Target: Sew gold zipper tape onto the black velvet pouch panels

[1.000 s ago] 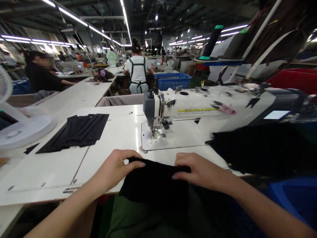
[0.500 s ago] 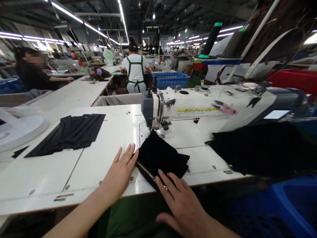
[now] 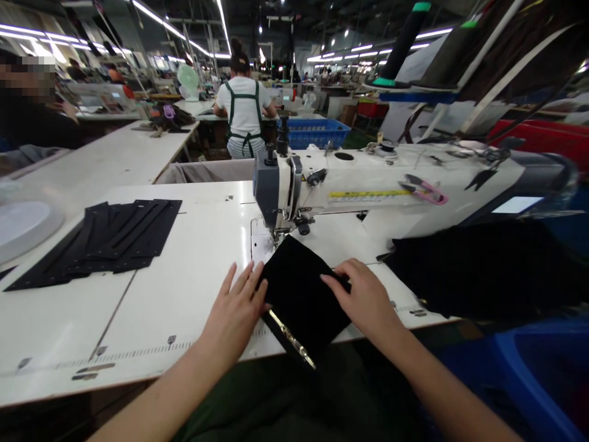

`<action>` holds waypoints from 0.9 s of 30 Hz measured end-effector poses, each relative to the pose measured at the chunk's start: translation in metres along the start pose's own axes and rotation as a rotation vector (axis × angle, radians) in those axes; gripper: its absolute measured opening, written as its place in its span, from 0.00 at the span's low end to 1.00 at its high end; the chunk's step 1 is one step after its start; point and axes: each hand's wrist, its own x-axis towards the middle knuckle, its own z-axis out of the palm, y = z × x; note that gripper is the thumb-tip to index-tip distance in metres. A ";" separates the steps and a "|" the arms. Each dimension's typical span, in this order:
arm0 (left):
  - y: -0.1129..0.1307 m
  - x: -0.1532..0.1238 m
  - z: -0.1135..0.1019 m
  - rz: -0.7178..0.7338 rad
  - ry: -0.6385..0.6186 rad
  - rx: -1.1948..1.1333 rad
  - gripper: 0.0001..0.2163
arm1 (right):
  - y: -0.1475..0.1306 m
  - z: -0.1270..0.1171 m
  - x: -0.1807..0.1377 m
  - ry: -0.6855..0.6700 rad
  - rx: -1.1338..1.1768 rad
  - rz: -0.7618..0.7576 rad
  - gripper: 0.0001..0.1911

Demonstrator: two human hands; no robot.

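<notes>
A black fabric piece (image 3: pixel 301 288) with a gold zipper (image 3: pixel 291 336) along its near left side lies in front of the sewing machine (image 3: pixel 285 190). Its far corner reaches close to the needle area; whether it sits under the presser foot I cannot tell. My left hand (image 3: pixel 239 307) rests with fingers extended on the left edge of the fabric. On the opposite side, my right hand (image 3: pixel 365 294) pinches the right edge between thumb and fingers. The near end of the zipper hangs past the table edge.
Flat dark strips (image 3: pixel 124 236) lie overlapped on the table at left, beside a white round base (image 3: pixel 27 224). More black fabric (image 3: pixel 478 270) is heaped at right, above a blue bin (image 3: pixel 529 374). Pink-handled snips (image 3: pixel 426 189) sit on the machine arm. A person (image 3: pixel 243 104) works ahead.
My right hand has moved from the near zipper end up to the fabric's right edge and now pinches it. The fabric lies flatter, with more zipper showing. The view has shifted slightly right.
</notes>
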 end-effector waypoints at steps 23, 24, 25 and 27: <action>-0.010 0.034 0.006 0.099 -0.322 -0.175 0.57 | 0.018 -0.004 -0.043 -0.374 -0.042 0.154 0.12; -0.010 0.035 0.006 0.103 -0.330 -0.176 0.57 | 0.017 -0.006 -0.038 -0.392 -0.127 0.147 0.12; -0.010 0.037 0.006 0.110 -0.337 -0.178 0.57 | 0.017 -0.007 -0.030 -0.392 -0.189 0.147 0.13; -0.011 0.041 0.006 0.132 -0.347 -0.181 0.57 | 0.017 -0.006 -0.004 -0.333 -0.218 0.181 0.19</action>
